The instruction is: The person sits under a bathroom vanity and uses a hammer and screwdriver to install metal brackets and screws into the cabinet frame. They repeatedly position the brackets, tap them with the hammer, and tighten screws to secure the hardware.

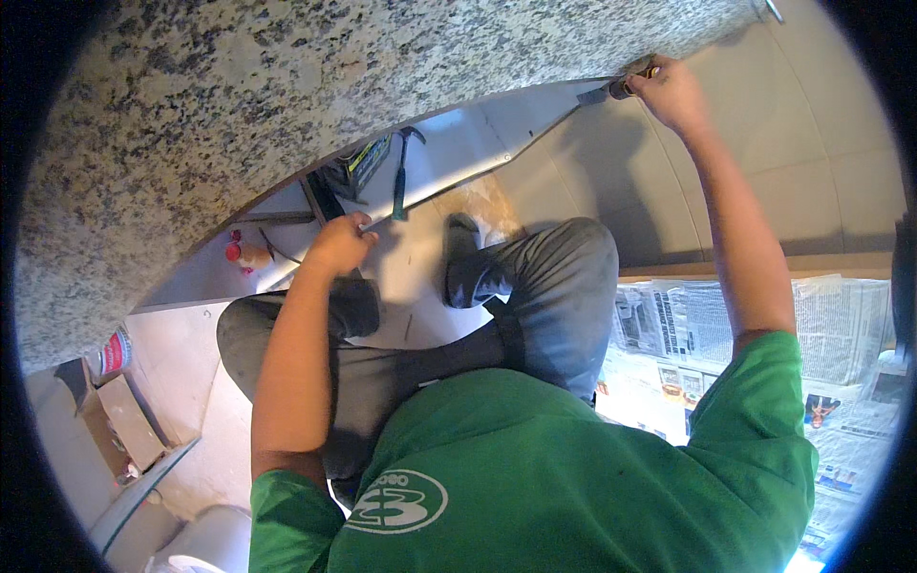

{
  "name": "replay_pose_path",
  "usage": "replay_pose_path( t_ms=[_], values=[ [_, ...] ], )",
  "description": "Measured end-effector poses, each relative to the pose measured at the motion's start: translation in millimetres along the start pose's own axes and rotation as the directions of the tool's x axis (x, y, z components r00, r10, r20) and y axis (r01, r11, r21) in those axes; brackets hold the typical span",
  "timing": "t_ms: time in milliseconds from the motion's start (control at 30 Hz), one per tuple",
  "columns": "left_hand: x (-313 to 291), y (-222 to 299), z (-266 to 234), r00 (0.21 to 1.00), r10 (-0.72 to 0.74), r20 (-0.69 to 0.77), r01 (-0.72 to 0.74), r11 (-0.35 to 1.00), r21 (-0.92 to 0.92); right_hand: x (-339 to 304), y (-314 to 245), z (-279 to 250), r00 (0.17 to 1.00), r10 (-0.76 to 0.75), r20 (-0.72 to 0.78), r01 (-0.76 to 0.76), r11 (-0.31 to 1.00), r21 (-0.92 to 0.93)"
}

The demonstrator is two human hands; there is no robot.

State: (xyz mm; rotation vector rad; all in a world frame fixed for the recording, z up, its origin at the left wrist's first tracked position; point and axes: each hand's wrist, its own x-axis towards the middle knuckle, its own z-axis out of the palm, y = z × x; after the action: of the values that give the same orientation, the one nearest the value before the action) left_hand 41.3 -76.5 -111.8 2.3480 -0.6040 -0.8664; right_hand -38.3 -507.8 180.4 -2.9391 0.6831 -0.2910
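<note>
At the far right, my right hand (671, 94) is closed around the brown handle of a putty knife (594, 96). Its flat blade points left, close under the edge of the granite countertop (239, 86) and beside the tiled wall. My left hand (338, 245) is held by the front of the pale cabinet space, fingers curled together; whatever they hold, if anything, is too small to name. Just beyond it, a claw hammer (400, 181) with a dark handle rests on the cabinet's white board (482, 143). A dark box with yellow-green print (361, 170) lies beside the hammer.
A small bottle with a red cap (246, 254) lies inside the cabinet. Newspaper sheets (707, 320) cover a surface at right. At lower left are a tin (112, 353), a cardboard box (129, 420), a glass pane's edge (143, 497) and a white bucket (210, 544).
</note>
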Motion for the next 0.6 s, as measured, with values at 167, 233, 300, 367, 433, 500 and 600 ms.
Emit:
replay_pose_path(
  t_ms=[167,233,300,367,433,500,600],
  values=[
    [-1,6,-2,1.000,-0.022,0.002,0.022,0.998,-0.065,-12,-3,18,0.996,0.073,-0.041,-0.078,0.986,-0.150],
    [0,1,1,1.000,-0.014,-0.009,0.014,0.998,-0.063,-10,-4,13,0.998,0.068,-0.012,-0.069,0.991,-0.115],
    [0,-5,3,1.000,0.000,-0.022,0.000,0.999,-0.037,3,4,6,0.999,0.035,0.012,-0.035,0.998,-0.057],
    [-4,-2,0,1.000,-0.009,-0.020,0.009,1.000,-0.015,1,16,25,0.998,0.062,0.013,-0.061,0.995,-0.082],
    [-2,5,-1,1.000,0.014,-0.023,-0.014,1.000,-0.009,-10,40,59,0.995,0.082,0.054,-0.071,0.979,-0.191],
    [2,-6,8,0.999,0.014,-0.045,-0.016,0.999,-0.029,-17,41,80,0.993,0.073,0.089,-0.054,0.978,-0.200],
    [5,-11,5,0.999,0.019,-0.032,-0.018,1.000,0.021,-42,32,82,0.988,0.112,0.102,-0.112,0.994,-0.006]
  ],
)
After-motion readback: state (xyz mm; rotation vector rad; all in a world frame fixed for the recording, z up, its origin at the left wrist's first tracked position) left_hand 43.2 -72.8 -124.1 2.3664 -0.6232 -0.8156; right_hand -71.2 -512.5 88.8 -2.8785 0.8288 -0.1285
